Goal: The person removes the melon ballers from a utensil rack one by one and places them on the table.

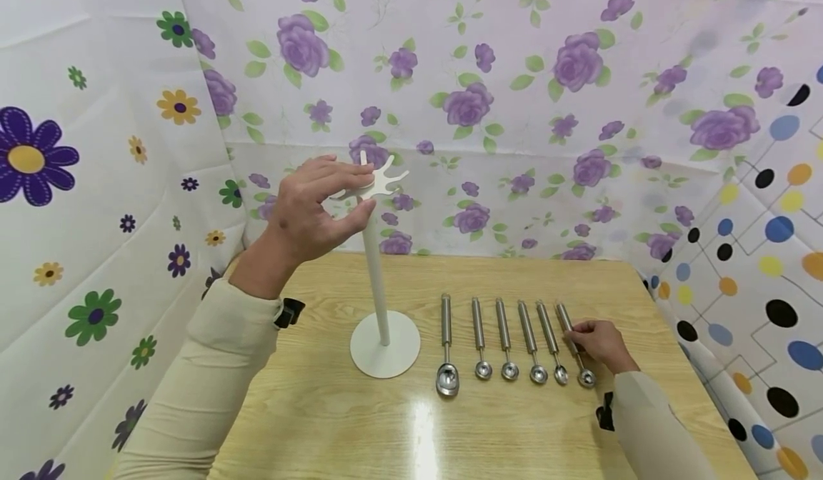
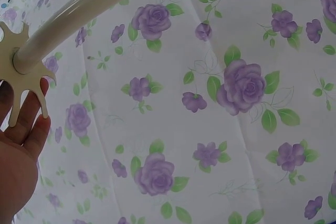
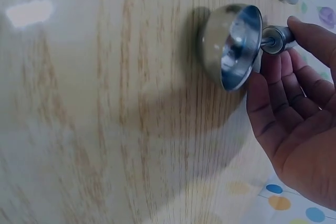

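A white stand [image 1: 378, 287] with a round base and curved prongs at its top stands left of the table's middle. My left hand [image 1: 321, 205] holds it at the top, fingers laid over the prongs and thumb beside the pole; from below, in the left wrist view, the pronged top [image 2: 26, 72] overlaps the fingers. At the right end of a row of steel scoops lies a melon baller [image 1: 586, 378]. My right hand [image 1: 601, 342] pinches its handle between thumb and fingers. In the right wrist view its round bowl [image 3: 215, 45] is close over the wood, casting a shadow.
Left of the held one lie several more scoops, handles away from me, including a small oval scoop [image 1: 561, 375] and a larger oval scoop [image 1: 447, 380] nearest the stand. Flowered cloth [image 1: 514, 201] hangs behind the wooden table [image 1: 360, 430]; patterned cloths flank both sides.
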`<state>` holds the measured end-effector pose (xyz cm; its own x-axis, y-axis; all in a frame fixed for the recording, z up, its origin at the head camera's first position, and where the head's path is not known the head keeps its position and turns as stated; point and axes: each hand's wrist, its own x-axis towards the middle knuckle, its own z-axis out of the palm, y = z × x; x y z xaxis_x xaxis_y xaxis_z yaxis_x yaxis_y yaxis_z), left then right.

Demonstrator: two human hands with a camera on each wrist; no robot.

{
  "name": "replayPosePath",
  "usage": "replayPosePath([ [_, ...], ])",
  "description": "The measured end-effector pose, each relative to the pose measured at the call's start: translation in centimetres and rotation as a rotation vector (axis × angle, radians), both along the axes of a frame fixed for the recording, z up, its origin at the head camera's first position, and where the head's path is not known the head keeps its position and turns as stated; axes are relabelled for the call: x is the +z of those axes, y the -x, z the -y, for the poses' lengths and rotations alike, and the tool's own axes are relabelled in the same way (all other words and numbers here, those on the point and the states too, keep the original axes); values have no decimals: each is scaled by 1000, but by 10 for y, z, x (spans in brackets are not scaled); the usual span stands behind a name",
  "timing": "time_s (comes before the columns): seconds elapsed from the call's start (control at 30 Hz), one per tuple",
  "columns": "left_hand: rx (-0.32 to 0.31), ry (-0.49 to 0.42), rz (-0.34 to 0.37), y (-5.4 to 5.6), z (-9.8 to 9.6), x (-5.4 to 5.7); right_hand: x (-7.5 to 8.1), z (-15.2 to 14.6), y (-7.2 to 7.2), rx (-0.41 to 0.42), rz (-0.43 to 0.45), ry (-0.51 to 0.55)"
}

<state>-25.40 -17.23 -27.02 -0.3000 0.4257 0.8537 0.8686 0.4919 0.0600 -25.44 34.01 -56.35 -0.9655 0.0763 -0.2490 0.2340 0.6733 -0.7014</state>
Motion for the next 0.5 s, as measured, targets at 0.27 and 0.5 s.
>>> replayPosePath([
  [0.27, -12, 0, 12, 0, -2, 1, -5, -5, -1, -22, 4, -14],
  [0.5, -12, -26, 14, 3, -5, -2, -1, -9, -1, -18, -15, -39],
])
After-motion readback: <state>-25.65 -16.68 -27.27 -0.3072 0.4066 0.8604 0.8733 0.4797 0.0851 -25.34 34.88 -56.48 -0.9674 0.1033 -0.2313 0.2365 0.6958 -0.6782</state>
